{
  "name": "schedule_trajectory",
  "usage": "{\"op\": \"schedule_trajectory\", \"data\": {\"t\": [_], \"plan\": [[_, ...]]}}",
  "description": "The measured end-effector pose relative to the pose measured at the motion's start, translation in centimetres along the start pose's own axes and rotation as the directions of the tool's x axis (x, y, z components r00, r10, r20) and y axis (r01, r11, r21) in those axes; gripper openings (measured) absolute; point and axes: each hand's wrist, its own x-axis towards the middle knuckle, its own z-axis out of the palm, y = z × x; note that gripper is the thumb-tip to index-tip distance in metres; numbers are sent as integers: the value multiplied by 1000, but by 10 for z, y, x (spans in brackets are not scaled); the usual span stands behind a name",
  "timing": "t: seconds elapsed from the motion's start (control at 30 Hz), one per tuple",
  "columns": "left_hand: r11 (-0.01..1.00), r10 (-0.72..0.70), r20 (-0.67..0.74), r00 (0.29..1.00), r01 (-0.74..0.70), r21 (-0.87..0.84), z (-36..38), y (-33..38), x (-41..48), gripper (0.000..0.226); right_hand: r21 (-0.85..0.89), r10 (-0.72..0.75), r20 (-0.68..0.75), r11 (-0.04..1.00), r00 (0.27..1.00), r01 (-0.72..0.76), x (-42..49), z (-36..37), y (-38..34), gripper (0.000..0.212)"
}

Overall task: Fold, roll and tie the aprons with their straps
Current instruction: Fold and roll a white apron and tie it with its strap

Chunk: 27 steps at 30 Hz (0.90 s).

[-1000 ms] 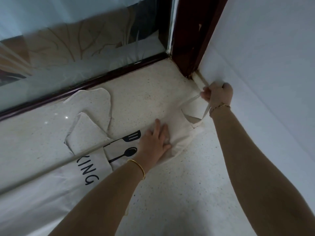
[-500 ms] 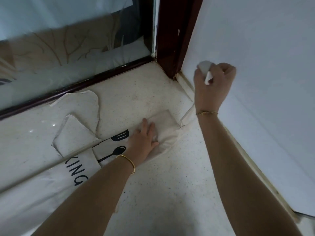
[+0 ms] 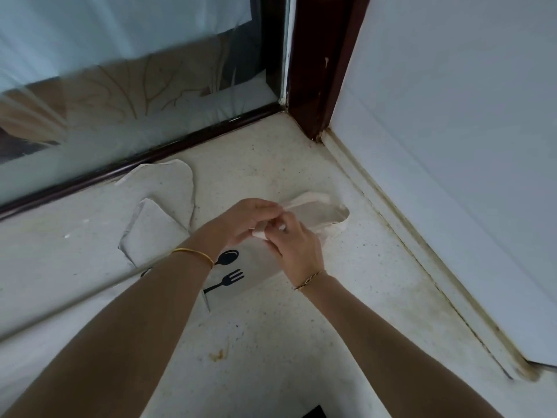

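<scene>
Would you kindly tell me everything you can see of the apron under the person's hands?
The apron is plain cream cloth, seemingly folded into a long band, lying on the speckled surface. A black spoon and fork print shows beside the left wrist. Its far end curls up off the surface near the wall. The left hand and right hand meet over it, both pinching a small bit of its cloth.

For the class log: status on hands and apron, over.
Left hand and right hand pinch the strap. Folded apron on floor, not yet tied. Wall near, apart.
</scene>
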Motion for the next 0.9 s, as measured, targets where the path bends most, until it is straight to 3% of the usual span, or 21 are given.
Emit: {"op": "schedule_trajectory", "data": {"t": [0.1, 0.2, 0.27, 0.37, 0.47, 0.57, 0.63, 0.73, 0.83, 0.9], "plan": [[999, 32, -96, 995, -36, -37, 1, 2, -4, 38, 49, -35, 77, 998, 996, 31, -10, -3, 3, 29], [998, 56, -122, 991, -56, 9, -1, 5, -13, 37, 52, 141, 115, 988, 983, -148, -19, -4, 10, 21], [995, 57, -148, 987, -44, 87, -3, 5, -20, 31, -40, 267, 237, 964, 934, -265, -22, 1, 16, 12], [977, 49, -189, 981, -8, 213, -9, 4, -29, 13, -149, 362, 386, 932, 848, -330, -27, 12, 25, 25], [979, 3, -217, 976, 41, 199, -17, -2, -38, 21, -105, 466, 375, 880, 801, -462, -28, 17, 31, 23], [949, -88, -279, 956, 165, 268, -30, -19, -44, 28, -6, 601, 382, 761, 702, -648, -26, 17, 38, 24], [836, -126, -317, 940, 272, 476, -39, -32, -45, 31, 73, 630, 406, 700, 662, -710, -26, 16, 41, 26], [538, -146, -313, 939, 340, 771, -48, -47, -51, 33, 155, 643, 449, 628, 621, -763, -23, 14, 45, 32], [374, -165, -292, 942, 334, 865, -47, -54, -53, 28, 213, 709, 431, 521, 558, -827, -22, 12, 51, 29], [301, -167, -295, 941, 333, 894, -42, -53, -49, 27, 311, 828, 327, 362, 456, -879, -22, 9, 49, 25]]}}
